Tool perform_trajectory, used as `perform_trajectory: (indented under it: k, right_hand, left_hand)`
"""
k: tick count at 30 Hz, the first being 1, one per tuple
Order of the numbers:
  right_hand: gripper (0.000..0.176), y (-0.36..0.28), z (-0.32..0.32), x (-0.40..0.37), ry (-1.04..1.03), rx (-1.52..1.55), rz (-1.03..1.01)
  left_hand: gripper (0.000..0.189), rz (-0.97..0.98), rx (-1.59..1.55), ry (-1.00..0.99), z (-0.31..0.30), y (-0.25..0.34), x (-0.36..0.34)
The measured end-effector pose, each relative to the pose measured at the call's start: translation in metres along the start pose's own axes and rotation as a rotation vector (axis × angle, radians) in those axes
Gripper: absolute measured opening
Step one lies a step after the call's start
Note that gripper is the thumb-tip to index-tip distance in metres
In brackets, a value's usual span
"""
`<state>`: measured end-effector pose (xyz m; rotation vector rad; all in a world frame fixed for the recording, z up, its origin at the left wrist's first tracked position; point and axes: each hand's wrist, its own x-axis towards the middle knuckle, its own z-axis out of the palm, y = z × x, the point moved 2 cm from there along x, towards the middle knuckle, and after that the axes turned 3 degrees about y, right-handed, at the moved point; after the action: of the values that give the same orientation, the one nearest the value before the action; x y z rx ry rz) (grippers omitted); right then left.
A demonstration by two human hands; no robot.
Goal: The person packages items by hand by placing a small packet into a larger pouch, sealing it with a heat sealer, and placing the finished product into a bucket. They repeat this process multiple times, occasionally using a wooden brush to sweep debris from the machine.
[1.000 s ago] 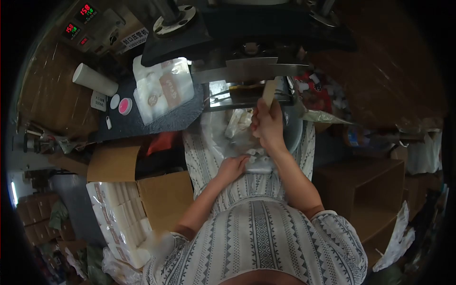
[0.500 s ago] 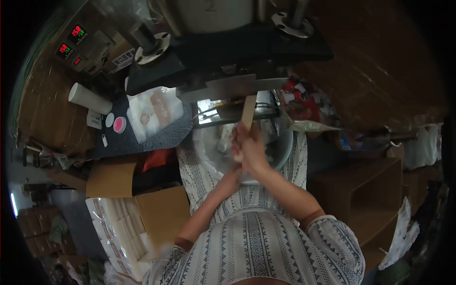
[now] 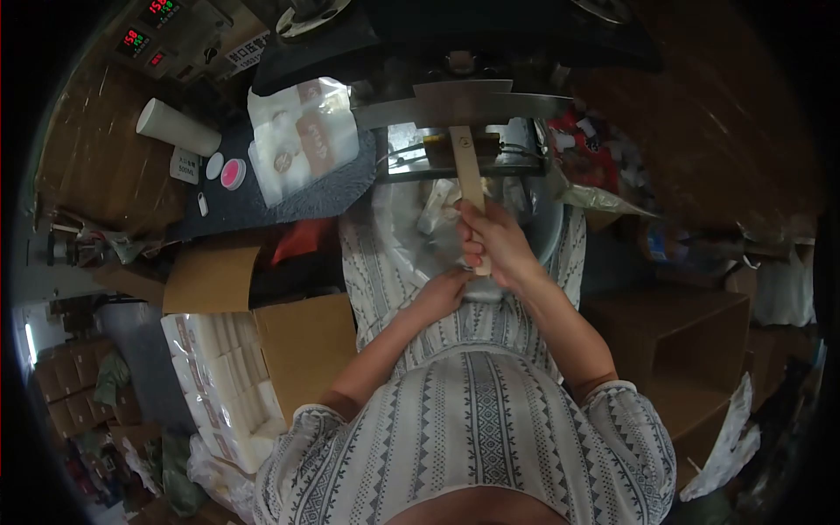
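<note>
My right hand is closed around a flat, tan, wood-coloured strip with a small round mark near its far end. That end reaches up to the metal edge of the machine. By the strip's lower end, my left hand has its fingers curled together; what they pinch, if anything, is hidden. Under both hands a translucent basin rests on my lap, with pale crumpled pieces inside. Just beyond it, a yellowish block with cables sits in the machine's opening.
On the left, a grey mat holds a printed white packet, a white cup and a pink-filled jar. An open carton of white packs stands below. Red bags and a brown box are on the right.
The view has shifted, so the scene sits higher. The strip has turned slightly, its far end now tilting left and its round mark showing. Both hands stay close together over the basin.
</note>
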<state>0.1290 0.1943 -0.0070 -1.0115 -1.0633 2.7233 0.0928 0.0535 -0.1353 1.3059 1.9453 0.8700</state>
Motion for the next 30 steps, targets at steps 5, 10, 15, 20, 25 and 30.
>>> perform_trajectory:
  k: [5,10,15,20,25,30]
  right_hand:
    - [0.015,0.009,0.011,0.003,0.059,-0.088,-0.097]
    - [0.017,0.016,0.000,0.009,-0.089,-0.116,0.008]
    - [0.019,0.022,0.014,0.013,-0.017,-0.099,-0.051]
    - [0.022,0.034,0.007,0.020,0.040,-0.139,-0.168]
    - [0.020,0.002,-0.004,-0.011,-0.057,-0.096,-0.014]
    - [0.027,-0.006,-0.025,-0.020,0.001,-0.299,-0.193]
  left_hand:
    - [0.034,-0.024,0.022,-0.027,-0.002,0.003,0.001]
    - [0.033,-0.053,0.077,-0.090,0.000,-0.001,-0.001]
    - [0.030,-0.009,0.008,-0.058,0.008,-0.009,-0.003]
    - [0.030,-0.052,0.046,-0.065,-0.001,0.002,-0.003]
    - [0.030,-0.022,0.044,-0.047,0.001,-0.002,-0.006]
    - [0.030,-0.015,-0.002,0.001,0.002,-0.009,-0.003]
